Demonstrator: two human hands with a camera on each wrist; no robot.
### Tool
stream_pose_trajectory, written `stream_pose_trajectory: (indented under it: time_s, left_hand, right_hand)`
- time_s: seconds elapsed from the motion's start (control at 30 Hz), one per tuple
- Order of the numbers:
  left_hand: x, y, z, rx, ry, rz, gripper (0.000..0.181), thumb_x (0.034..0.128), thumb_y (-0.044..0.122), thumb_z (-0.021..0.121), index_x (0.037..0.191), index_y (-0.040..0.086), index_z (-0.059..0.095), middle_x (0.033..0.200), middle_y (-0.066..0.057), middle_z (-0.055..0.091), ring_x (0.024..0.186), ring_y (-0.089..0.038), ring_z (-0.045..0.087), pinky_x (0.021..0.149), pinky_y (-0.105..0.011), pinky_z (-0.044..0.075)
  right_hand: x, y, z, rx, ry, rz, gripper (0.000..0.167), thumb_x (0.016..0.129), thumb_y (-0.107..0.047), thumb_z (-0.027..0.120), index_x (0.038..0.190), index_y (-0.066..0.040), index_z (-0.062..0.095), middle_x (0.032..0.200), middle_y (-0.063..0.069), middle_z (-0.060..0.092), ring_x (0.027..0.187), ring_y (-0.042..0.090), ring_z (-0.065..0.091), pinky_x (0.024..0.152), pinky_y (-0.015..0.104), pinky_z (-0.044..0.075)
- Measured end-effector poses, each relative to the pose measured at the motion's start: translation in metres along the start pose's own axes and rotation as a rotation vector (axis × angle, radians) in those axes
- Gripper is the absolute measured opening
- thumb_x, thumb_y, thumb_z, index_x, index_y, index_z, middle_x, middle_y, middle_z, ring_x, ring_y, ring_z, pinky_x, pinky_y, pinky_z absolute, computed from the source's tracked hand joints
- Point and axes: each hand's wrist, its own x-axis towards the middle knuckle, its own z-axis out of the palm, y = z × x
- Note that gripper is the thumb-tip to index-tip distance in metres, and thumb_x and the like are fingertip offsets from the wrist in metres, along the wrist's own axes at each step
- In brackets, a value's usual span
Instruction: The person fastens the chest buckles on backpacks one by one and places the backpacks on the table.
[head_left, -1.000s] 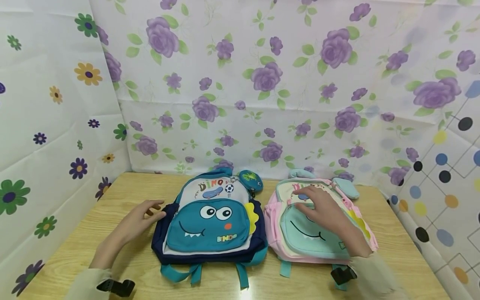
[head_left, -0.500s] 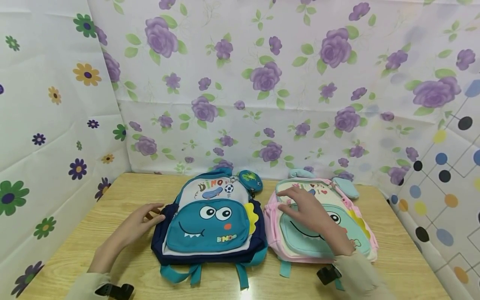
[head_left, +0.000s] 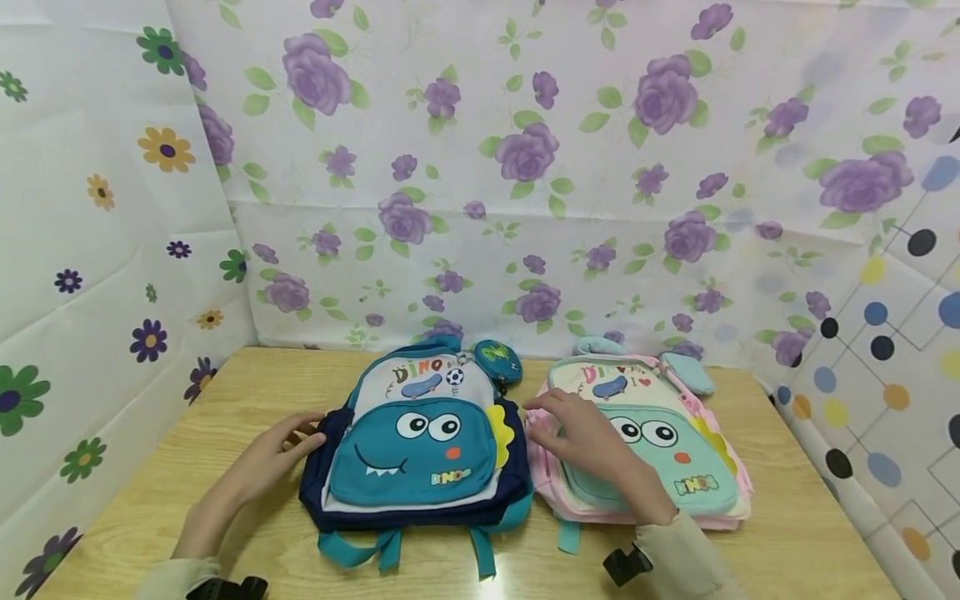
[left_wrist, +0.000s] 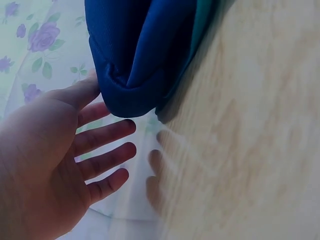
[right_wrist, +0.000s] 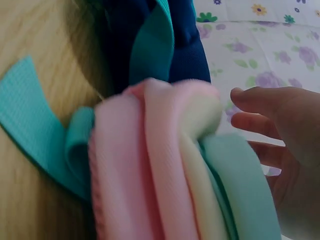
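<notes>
A teal and navy dinosaur backpack (head_left: 408, 467) lies face up, tilted slightly, in the middle of the head view. At its left edge is my left hand (head_left: 281, 454). The left wrist view shows that hand's thumb against the navy side (left_wrist: 132, 55), its other fingers spread and loosely bent. On the right lies a pink and mint dinosaur backpack (head_left: 667, 471). My right hand (head_left: 585, 433) hovers over its left part, fingertips near the gap between the bags. In the right wrist view, the right fingers (right_wrist: 255, 102) are extended beside the pink bag, holding nothing.
Both bags lie on a wooden table (head_left: 232, 392). A round teal pouch (head_left: 498, 362) hangs from the teal bag, a pale blue pouch (head_left: 687, 372) from the pink one. Teal straps (head_left: 348, 550) stick out in front. Flowered cloth (head_left: 465, 167) stands behind.
My right hand has moved left across the pink backpack, from its middle to its left edge, uncovering the dinosaur's eyes. The left hand stays by the teal backpack. The head view has shifted slightly.
</notes>
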Motion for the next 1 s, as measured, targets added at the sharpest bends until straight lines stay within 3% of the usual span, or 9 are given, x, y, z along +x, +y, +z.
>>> stream_pose_trajectory:
  time_s: [0.37, 0.6, 0.87, 1.0]
  left_hand:
    - [-0.001, 0.000, 0.005, -0.010, -0.023, -0.028, 0.057, 0.1028, 0.047, 0.049, 0.145, 0.008, 0.048, 0.122, -0.014, 0.063, 0.101, -0.021, 0.060, 0.085, -0.039, 0.049]
    - [0.000, -0.002, 0.005, 0.001, -0.010, -0.014, 0.054, 0.1026, 0.046, 0.050, 0.144, 0.012, 0.049, 0.118, -0.012, 0.065, 0.101, -0.022, 0.061, 0.084, -0.041, 0.049]
    - [0.000, 0.002, 0.007, -0.018, -0.021, -0.026, 0.056, 0.1028, 0.046, 0.049, 0.145, 0.010, 0.047, 0.112, -0.011, 0.067, 0.095, -0.018, 0.061, 0.078, -0.034, 0.049]
    - [0.001, 0.006, 0.008, -0.039, -0.014, -0.042, 0.058, 0.1022, 0.046, 0.051, 0.146, 0.008, 0.046, 0.112, -0.013, 0.067, 0.095, -0.018, 0.062, 0.076, -0.034, 0.049]
  right_hand:
    - [-0.008, -0.013, 0.015, 0.090, -0.039, 0.045, 0.038, 0.094, -0.039, 0.068, 0.128, -0.022, 0.065, 0.130, 0.000, 0.064, 0.122, 0.024, 0.058, 0.105, 0.050, 0.045]
    - [-0.004, -0.019, 0.019, 0.087, -0.061, 0.010, 0.041, 0.094, -0.037, 0.068, 0.131, -0.020, 0.063, 0.123, 0.000, 0.064, 0.107, 0.021, 0.063, 0.096, 0.043, 0.052]
    - [-0.004, -0.027, 0.027, 0.039, -0.114, 0.016, 0.049, 0.094, -0.046, 0.065, 0.135, -0.019, 0.061, 0.132, 0.005, 0.058, 0.125, 0.024, 0.055, 0.118, 0.055, 0.028]
    - [-0.003, -0.030, 0.028, 0.038, -0.124, 0.017, 0.051, 0.093, -0.047, 0.066, 0.135, -0.017, 0.061, 0.134, 0.008, 0.058, 0.127, 0.027, 0.053, 0.117, 0.055, 0.029]
